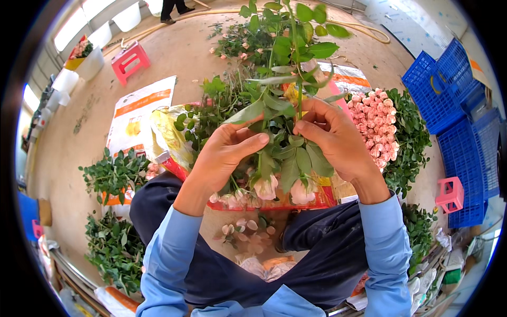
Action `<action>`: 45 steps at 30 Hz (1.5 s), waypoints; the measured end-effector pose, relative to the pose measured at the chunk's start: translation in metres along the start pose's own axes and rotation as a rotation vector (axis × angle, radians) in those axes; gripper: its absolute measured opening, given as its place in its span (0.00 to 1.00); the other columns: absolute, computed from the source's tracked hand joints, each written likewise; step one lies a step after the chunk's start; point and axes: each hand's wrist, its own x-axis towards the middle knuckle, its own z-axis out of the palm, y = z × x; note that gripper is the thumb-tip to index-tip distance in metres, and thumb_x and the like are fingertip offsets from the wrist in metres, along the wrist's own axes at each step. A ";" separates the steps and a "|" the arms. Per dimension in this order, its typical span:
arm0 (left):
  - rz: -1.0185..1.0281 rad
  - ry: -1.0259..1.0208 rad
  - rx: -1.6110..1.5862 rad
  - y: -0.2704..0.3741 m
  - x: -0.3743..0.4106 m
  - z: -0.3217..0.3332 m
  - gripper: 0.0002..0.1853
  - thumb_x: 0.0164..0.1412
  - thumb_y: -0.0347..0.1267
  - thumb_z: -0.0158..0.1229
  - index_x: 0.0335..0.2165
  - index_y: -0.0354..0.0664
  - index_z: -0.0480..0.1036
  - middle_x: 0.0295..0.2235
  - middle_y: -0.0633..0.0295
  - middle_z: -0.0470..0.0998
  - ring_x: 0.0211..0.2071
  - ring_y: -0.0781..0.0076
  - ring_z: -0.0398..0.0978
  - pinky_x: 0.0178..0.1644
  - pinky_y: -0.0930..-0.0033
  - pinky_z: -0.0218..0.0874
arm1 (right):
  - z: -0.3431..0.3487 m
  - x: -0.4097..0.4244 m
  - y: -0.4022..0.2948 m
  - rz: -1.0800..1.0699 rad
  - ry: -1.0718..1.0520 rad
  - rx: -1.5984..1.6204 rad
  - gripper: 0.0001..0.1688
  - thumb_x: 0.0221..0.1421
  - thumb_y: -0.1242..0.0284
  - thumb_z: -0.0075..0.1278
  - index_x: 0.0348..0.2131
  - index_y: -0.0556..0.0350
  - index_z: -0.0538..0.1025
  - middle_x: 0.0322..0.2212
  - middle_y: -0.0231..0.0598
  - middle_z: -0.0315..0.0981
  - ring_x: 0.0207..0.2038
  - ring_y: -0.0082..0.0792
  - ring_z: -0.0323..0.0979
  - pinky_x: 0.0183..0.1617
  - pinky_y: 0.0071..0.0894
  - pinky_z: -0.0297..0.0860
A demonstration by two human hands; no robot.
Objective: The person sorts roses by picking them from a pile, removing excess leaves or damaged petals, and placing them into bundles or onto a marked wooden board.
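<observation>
Two pale pink roses hang bloom-down in front of me, with their leafy stems rising above my hands. My right hand (334,136) pinches the green stem (299,91) of the right rose (303,191) between thumb and fingers. On the other side, my left hand (225,154) is closed around the leafy stem of the left rose (266,187); leaves hide its fingertips. Below and behind both hands lies a heap of leafy rose stems (225,99) on a red and yellow plastic sack (170,130). More pale blooms (233,200) show at its near edge.
A stacked bundle of pink roses (374,123) lies at right, beside blue plastic crates (435,91). Leafy bundles (115,249) lie at left. Pink stools (130,61) stand on the floor, and fallen petals (249,235) lie between my legs. A person's legs (170,10) show far back.
</observation>
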 end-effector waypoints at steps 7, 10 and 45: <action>0.130 0.024 0.050 -0.012 -0.002 0.008 0.15 0.60 0.28 0.62 0.44 0.33 0.75 0.34 0.65 0.79 0.33 0.86 0.72 0.39 0.80 0.63 | 0.018 0.012 0.003 -0.020 0.133 -0.032 0.20 0.59 0.76 0.53 0.51 0.61 0.70 0.32 0.31 0.71 0.36 0.20 0.70 0.41 0.19 0.67; 0.226 0.048 0.116 -0.017 -0.001 0.012 0.15 0.59 0.27 0.62 0.44 0.33 0.75 0.33 0.65 0.80 0.31 0.86 0.72 0.37 0.79 0.64 | 0.022 0.015 0.006 -0.068 0.172 -0.062 0.20 0.58 0.76 0.52 0.50 0.63 0.71 0.31 0.31 0.72 0.36 0.20 0.71 0.41 0.21 0.67; 0.343 0.378 0.827 -0.022 -0.038 -0.010 0.23 0.59 0.26 0.56 0.54 0.36 0.68 0.46 0.51 0.76 0.49 0.64 0.73 0.55 0.64 0.61 | -0.142 0.006 0.048 -0.170 0.415 0.442 0.07 0.57 0.72 0.56 0.35 0.55 0.76 0.30 0.33 0.75 0.30 0.25 0.73 0.34 0.27 0.71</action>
